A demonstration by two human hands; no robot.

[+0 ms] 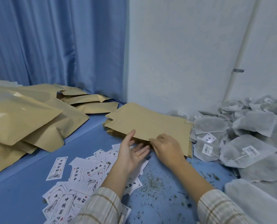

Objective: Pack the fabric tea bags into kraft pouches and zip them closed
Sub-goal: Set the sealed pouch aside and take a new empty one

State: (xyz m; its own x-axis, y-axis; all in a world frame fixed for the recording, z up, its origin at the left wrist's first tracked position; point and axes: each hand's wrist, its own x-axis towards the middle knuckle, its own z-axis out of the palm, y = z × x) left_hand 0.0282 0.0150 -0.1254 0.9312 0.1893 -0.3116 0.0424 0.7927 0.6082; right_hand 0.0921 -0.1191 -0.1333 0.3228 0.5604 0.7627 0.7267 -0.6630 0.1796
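A stack of flat, empty kraft pouches [148, 122] lies on the blue surface at centre. My right hand [166, 147] pinches the near edge of the top pouch and lifts it slightly. My left hand [132, 151] is open, palm up, with its thumb touching that same edge. A heap of grey fabric tea bags [248, 143] with white tags fills the right side. Filled kraft pouches [26, 117] are piled at the left.
White printed labels [79, 180] lie scattered on the blue surface [18, 199] in front of me. Loose tea crumbs [155, 185] are strewn near my right forearm. A blue curtain [57, 42] and a white wall [183, 50] stand close behind.
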